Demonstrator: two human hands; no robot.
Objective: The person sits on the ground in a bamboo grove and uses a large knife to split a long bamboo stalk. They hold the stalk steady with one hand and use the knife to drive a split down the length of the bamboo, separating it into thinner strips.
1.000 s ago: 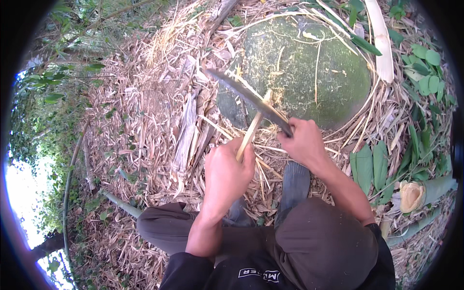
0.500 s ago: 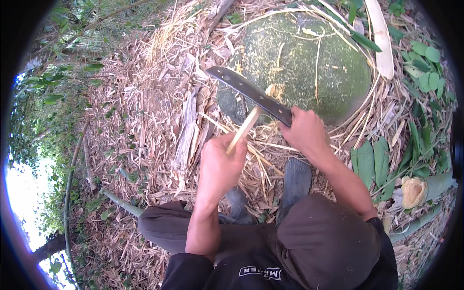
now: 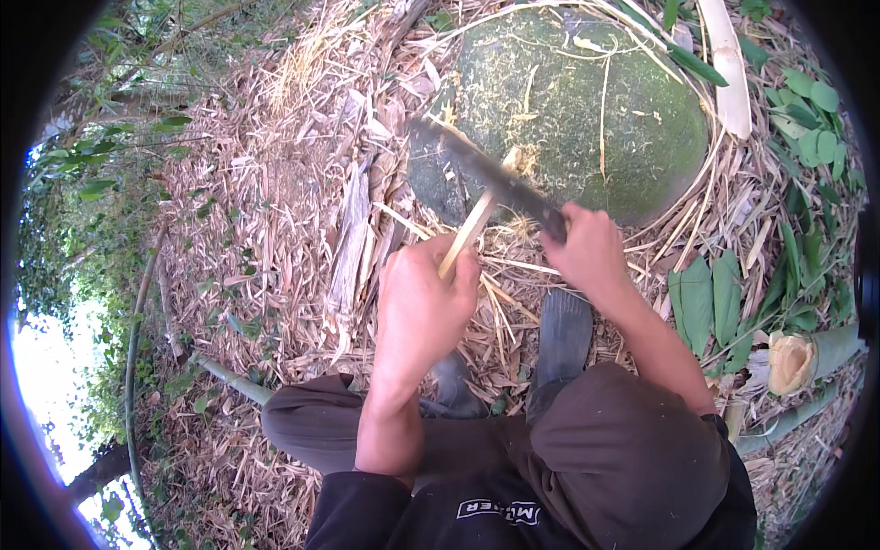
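Left hand: the left hand [image 3: 423, 307] is closed in a fist around the near end of a pale stick [image 3: 469, 236], which slants up and to the right out of the fist.
Right hand: the right hand [image 3: 591, 254] is wrapped tight around the handle of a long dark knife [image 3: 481, 171]; the handle itself is hidden inside the fist.
Knife: the blade runs far and to the left from the right hand and crosses the far end of the stick, edge against the wood; it is blurred, so the exact point of contact is hard to tell.
Stick tip: pale, frayed fibres show where blade and stick meet.
Rock: a big round mossy rock [image 3: 596, 101] lies just beyond the hands, with thin pale shavings scattered on top.
Ground: dry leaves and straw [image 3: 266, 211] cover the ground to the left and around the rock.
Right side: green leaves [image 3: 710, 298] lie beside the right forearm, and a cut pale stump [image 3: 790, 362] sits further right.
Near: the person's knees and dark boots [image 3: 561, 335] are below the hands.
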